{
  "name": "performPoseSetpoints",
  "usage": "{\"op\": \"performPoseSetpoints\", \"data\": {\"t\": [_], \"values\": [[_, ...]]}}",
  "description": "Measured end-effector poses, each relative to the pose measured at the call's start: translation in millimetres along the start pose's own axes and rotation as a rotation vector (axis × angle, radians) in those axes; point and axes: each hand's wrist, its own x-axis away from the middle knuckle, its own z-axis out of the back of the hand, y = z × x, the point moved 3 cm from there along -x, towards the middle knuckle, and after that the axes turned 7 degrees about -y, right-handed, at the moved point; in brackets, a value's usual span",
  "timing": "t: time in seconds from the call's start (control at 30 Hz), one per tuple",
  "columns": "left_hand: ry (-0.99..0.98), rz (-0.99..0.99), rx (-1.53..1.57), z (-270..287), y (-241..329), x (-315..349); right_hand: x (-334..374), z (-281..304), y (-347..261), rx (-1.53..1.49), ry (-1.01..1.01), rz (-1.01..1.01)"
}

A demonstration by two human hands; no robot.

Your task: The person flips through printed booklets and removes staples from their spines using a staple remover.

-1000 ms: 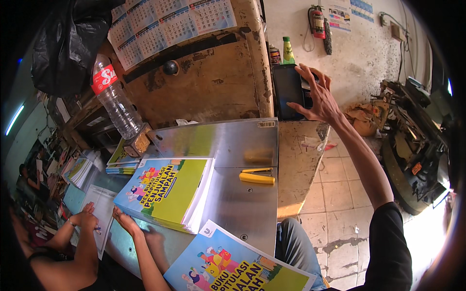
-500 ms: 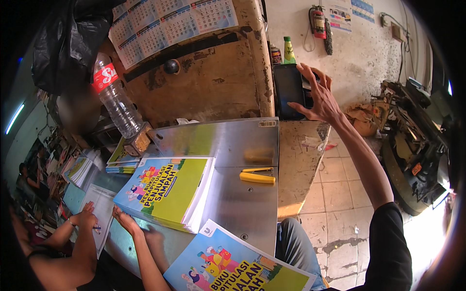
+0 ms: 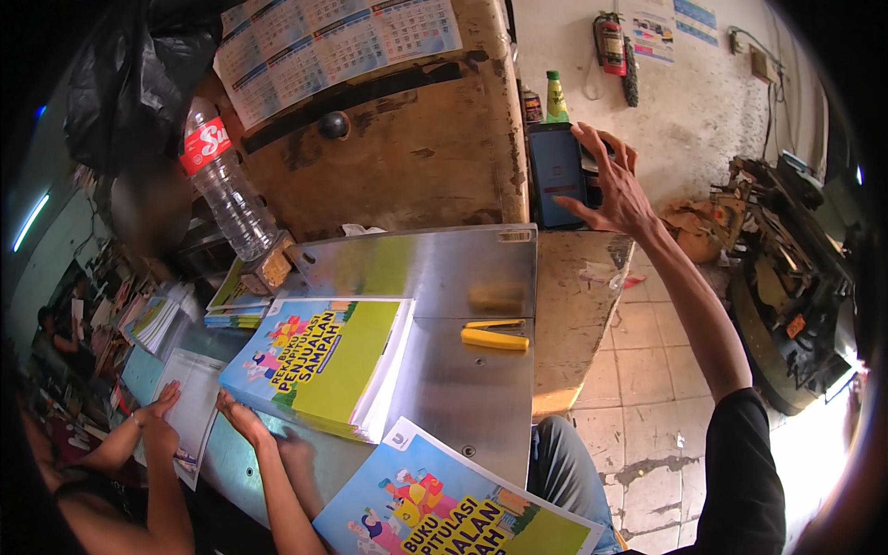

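Note:
At the far end of the wooden ledge a black smartphone (image 3: 553,176) stands upright with its screen lit. My right hand (image 3: 618,190) reaches to it from the right, fingers apart. Its thumb lies over the lower part of the screen and a fingertip is at the upper right corner. A thick stack of booklets (image 3: 370,370) with blue and green covers lies on the metal table. My left hand (image 3: 242,418) is open beside the stack's near left corner, its fingers stretched out. One more booklet (image 3: 444,499) lies tilted close to me.
On the metal table (image 3: 444,388) lies a yellow stapler (image 3: 495,336). A clear plastic bottle (image 3: 227,185) leans by a small wooden block (image 3: 268,266). At left, a co-worker's hands (image 3: 159,412) rest on a pale sheet. Dark machinery (image 3: 786,277) stands at right.
The phone's dark screen has lit up. My right hand stays at the phone, and my left hand has hardly moved. The co-worker's hands have shifted slightly on the sheet.

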Motion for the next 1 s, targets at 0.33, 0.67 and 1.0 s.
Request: {"op": "performPoseSetpoints", "data": {"t": [0.33,0.67,1.0], "values": [[0.119,-0.061,-0.249,-18.0,29.4,37.7,-0.9,-9.8,-8.9,-0.213,0.030,-0.108],[0.084,-0.035,-0.264,-27.2,76.5,60.0,-2.1,-7.4,3.0,0.083,0.177,0.070],[0.101,0.059,-0.293,-36.7,98.1,74.6,-8.3,6.7,-17.4,-0.200,-0.057,-0.107]]}}
